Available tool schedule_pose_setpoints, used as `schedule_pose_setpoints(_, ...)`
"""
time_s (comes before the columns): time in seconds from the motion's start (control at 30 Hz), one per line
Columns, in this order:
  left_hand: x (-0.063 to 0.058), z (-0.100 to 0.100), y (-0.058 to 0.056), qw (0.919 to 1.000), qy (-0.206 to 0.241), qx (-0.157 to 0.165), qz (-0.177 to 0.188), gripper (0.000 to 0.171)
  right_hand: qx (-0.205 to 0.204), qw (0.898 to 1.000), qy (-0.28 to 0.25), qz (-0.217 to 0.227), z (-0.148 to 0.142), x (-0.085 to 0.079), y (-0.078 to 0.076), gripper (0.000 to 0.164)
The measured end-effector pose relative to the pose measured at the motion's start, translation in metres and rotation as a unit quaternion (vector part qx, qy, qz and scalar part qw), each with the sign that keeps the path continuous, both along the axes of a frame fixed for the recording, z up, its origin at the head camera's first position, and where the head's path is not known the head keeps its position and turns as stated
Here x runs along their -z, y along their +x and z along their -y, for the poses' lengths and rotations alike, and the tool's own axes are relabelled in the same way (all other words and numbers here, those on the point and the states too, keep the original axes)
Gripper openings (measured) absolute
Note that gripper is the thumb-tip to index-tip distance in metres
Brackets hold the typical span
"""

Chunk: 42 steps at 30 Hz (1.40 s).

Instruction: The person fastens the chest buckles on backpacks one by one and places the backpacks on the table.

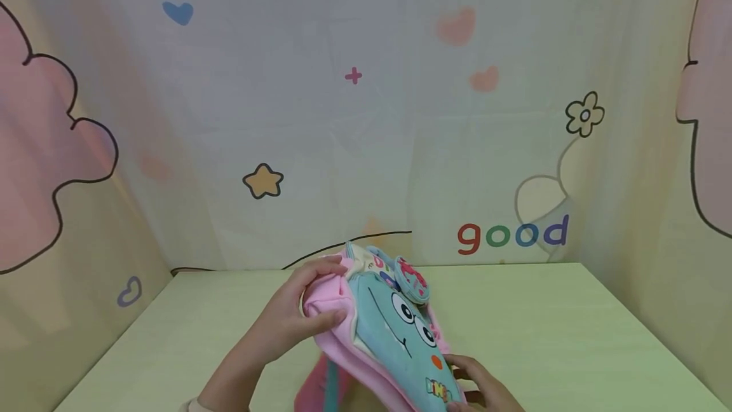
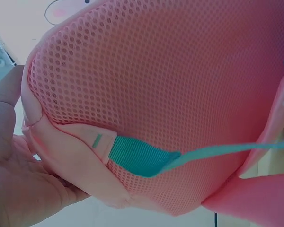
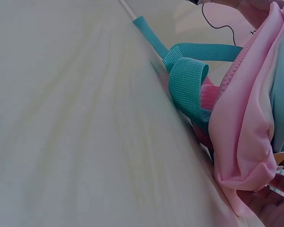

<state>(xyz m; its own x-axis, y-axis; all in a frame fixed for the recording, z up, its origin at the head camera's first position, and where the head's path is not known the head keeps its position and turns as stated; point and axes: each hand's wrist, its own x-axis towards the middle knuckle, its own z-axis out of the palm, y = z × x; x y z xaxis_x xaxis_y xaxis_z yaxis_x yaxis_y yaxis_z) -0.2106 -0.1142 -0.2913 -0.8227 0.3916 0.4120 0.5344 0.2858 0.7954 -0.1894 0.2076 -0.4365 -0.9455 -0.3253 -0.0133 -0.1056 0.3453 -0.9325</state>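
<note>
Head view is showing a kid's backpack [image 1: 380, 316] sitting tilted in two bare hands, over the near middle of a pale green tabletop [image 1: 543, 323]. Its pink body is peeking out around a turquoise front panel that's sporting a cartoon monster face [image 1: 413, 318], with big round eyes, an orange dot and some small colourful lettering. A round turquoise and red patch [image 1: 413, 280] is hanging beside the face, toward the far end

So, fingers: the left hand [image 1: 286, 320] is gripping the pink far-left corner, thumb pressing on the near side and the other fingers wrapping over the top. The right hand [image 1: 486, 386] is holding the near right edge, fingers bending around it, though the frame is cutting part of that hand off

Left wrist cam is looking straight at the pink mesh back panel [image 2: 146, 85], where a turquoise webbing strap [image 2: 139, 156] is coming out of a stitched tab and running off to the right. Right wrist cam is catching the bag edge-on at the right side, with a turquoise webbing loop [image 3: 189, 90] sticking out behind it. Can't tell if the bag's lower end is touching the table, tbh. Behind it all, a cartoon-print curtain [image 1: 320, 107] is hanging, showing hearts, stars and the word "good"
</note>
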Motion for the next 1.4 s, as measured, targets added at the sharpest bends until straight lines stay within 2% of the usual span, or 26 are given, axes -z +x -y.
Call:
schedule_pose_setpoints(0.2,-0.008,-0.006,0.000,0.9999,-0.008,-0.008,-0.009,0.049,-0.032,0.999,-0.020,-0.024,0.005,0.002,-0.003,0.064)
schedule_pose_setpoints(0.47,-0.017,-0.009,0.002,0.9992,-0.025,-0.030,0.005,0.053,-0.058,0.997,-0.050,-0.013,0.016,0.004,-0.004,0.062)
schedule_pose_setpoints(0.77,-0.026,-0.015,0.003,0.9988,-0.014,-0.031,-0.035,0.047,-0.098,0.991,-0.086,-0.015,0.028,0.005,-0.006,0.063)
schedule_pose_setpoints(0.83,-0.028,-0.017,0.004,0.9988,-0.007,-0.032,-0.037,0.046,-0.112,0.989,-0.097,-0.019,0.031,0.006,-0.006,0.063)
schedule_pose_setpoints(1.07,-0.033,-0.021,0.006,0.9991,-0.003,-0.034,-0.025,0.046,-0.114,0.986,-0.121,0.018,0.039,0.005,-0.008,0.068)
schedule_pose_setpoints(1.2,-0.037,-0.023,0.008,0.9988,-0.013,-0.034,-0.033,0.044,-0.134,0.983,-0.128,0.001,0.042,0.007,-0.010,0.067)
schedule_pose_setpoints(1.4,-0.042,-0.024,0.010,0.9981,-0.030,-0.036,-0.041,0.047,-0.150,0.980,-0.133,-0.001,0.049,0.005,-0.011,0.070)
